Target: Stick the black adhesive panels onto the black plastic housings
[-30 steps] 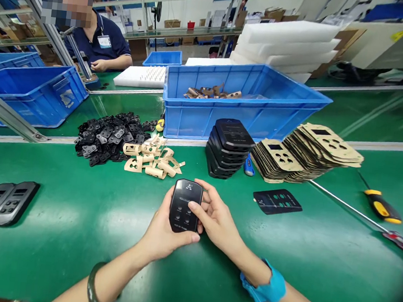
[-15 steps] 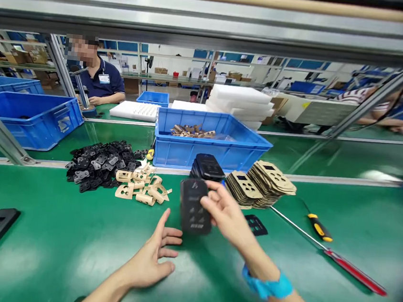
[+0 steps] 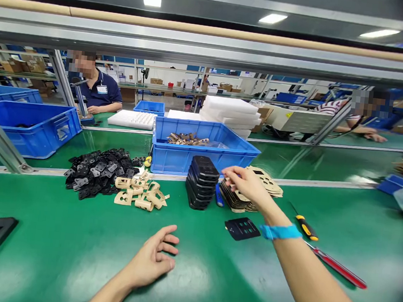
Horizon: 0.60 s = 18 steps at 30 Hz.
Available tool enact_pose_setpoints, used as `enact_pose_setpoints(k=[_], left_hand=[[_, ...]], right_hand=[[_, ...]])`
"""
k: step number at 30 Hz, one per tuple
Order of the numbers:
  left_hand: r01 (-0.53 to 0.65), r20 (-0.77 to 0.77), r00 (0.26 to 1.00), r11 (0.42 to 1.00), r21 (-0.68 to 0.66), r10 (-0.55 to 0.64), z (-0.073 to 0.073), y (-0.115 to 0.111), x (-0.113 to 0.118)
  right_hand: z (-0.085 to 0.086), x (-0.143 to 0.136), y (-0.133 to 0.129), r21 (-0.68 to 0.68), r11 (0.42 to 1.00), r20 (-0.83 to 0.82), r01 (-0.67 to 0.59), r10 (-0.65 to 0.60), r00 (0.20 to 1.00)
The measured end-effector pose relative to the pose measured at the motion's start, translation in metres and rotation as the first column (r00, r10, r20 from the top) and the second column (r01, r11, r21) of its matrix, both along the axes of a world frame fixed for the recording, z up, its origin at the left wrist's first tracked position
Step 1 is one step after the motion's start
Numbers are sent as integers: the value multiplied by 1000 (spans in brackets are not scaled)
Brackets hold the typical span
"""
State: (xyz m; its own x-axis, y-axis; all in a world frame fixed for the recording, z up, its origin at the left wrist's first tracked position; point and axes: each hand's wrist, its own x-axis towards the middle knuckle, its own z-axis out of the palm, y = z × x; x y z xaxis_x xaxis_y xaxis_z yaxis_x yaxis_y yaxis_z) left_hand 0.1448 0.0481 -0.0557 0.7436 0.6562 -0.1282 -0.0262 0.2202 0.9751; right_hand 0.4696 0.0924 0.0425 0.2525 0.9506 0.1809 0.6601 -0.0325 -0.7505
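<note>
Right hand (image 3: 243,182): fingers loosely curled and apart, nothing seen in the grip. The neat stack of black plastic housings (image 3: 201,184) lies just to its left — long axes apparently running away from the person. Left hand (image 3: 154,256): fingers half spread, nothing visible held, farther off (nearer the person). Surface: glossy green tabletop (image 3: 204,290); a co-worker in dark blue (image 3: 105,90) sits beyond.
</note>
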Motion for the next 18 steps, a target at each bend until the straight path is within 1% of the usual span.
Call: enact_pose_setpoints(k=[2,4,6,8,10,13,16,18], left_hand=[[7,-17,1000,1000,3,-7,1,-1,1],[15,-36,999,1000,9,-15,1,-2,1],[18,-47,999,1000,17,-18,1,-3,2],[18,-49,999,1000,16,-17,1,-3,2],[15,-49,999,1000,7,-14,2,-2,2],[13,-56,998,1000,-1,-13,4,-1,2],[16,-59,998,1000,1,-16,3,0,1],[-3,-57,998,1000,4,3,1,0,1]], right_hand=[[-13,9,-27,-88,993,131,-72,83,988],[-28,15,-52,-180,975,240,-132,173,955],[-44,18,-71,-244,958,319,-152,227,920],[-57,20,-84,-278,947,369,-163,262,892],[-67,21,-92,-290,941,405,-176,287,868],[-75,19,-95,-273,947,451,-168,280,847],[-78,10,-92,-255,949,448,-184,285,847],[-75,-4,-88,-251,938,419,-241,330,846]])
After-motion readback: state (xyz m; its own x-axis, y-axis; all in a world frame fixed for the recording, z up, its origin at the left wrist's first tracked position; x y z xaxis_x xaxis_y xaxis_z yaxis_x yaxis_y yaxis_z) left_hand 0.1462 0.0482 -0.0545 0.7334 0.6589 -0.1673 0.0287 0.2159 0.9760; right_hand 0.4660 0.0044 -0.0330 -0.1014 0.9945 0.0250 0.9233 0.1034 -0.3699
